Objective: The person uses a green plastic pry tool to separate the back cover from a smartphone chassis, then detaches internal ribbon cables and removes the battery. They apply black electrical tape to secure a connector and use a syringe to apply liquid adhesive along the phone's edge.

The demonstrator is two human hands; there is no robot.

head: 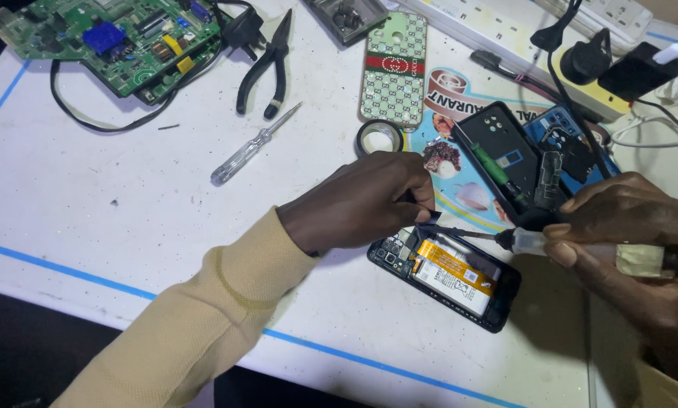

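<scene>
Right hand (626, 227) grip on screwdriver (505, 240), left hand (365, 200) steadying opened phone (445, 276) — table edge near

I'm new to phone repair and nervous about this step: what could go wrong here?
1. The screwdriver in the right hand points its tip across the opened phone; a slip might gouge the battery lying right beside it.
2. The left hand pinches something small at the phone's top edge; it could be dropped and lost among the clutter on the table.

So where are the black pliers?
The black-handled pliers lie at the top of the head view, left of centre, between the green circuit board and the patterned phone case.
</scene>
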